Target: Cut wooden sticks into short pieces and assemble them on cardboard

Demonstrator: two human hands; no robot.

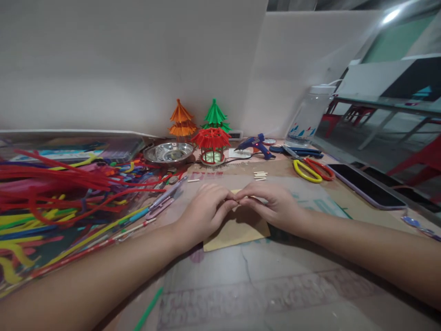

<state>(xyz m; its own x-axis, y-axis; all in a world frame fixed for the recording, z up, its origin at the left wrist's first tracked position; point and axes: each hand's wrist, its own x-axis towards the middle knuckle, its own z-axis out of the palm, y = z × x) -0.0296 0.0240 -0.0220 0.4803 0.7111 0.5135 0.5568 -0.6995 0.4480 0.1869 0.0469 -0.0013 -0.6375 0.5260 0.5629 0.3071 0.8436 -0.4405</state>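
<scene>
Both of my hands meet over a tan square of card (237,234) on the work surface. My left hand (210,207) pinches thumb against forefinger, and my right hand (272,202) does the same, their fingertips almost touching. Whatever sits between the fingertips is too small and covered to make out. Just beyond the hands lie several short pale sticks (260,175), with another pale stick (193,180) farther left. Behind them stands a small pavilion with a red fringed roof (212,140), in front of a green-roofed one (215,115) and an orange-roofed one (181,119).
Colourful pipe cleaners (62,184) heap up on the left beside a metal dish (168,154). At the back are a blue glue gun (257,146) and a clear bottle (305,117). Scissors with yellow and red handles (308,170) and a phone (367,186) lie to the right.
</scene>
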